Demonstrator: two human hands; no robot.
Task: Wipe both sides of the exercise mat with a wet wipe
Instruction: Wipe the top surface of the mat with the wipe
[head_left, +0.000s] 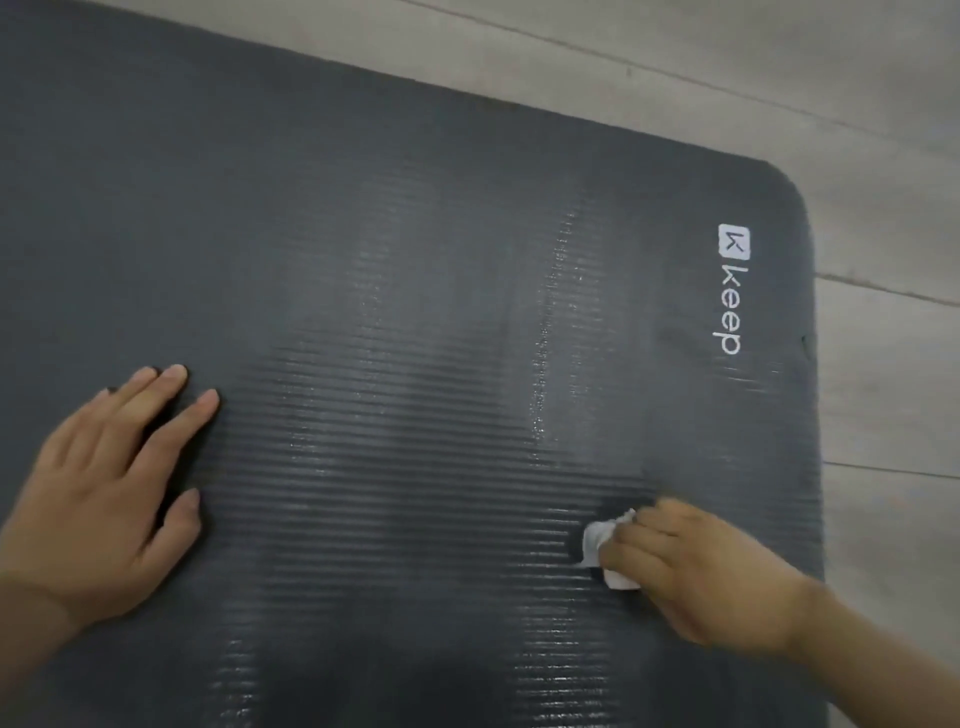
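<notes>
A dark grey ribbed exercise mat (395, 260) lies flat on the floor and fills most of the view. A white logo (732, 288) is printed near its right end. Shiny wet streaks run across the middle of the mat. My left hand (111, 488) rests flat on the mat at the left, fingers straight and spread. My right hand (696, 569) is on the mat at the lower right and holds a crumpled white wet wipe (605, 548) against the surface; the hand is blurred.
Light wooden floor (883, 130) shows beyond the mat's far edge and along its right end. The mat's rounded corner (784, 182) sits at the upper right.
</notes>
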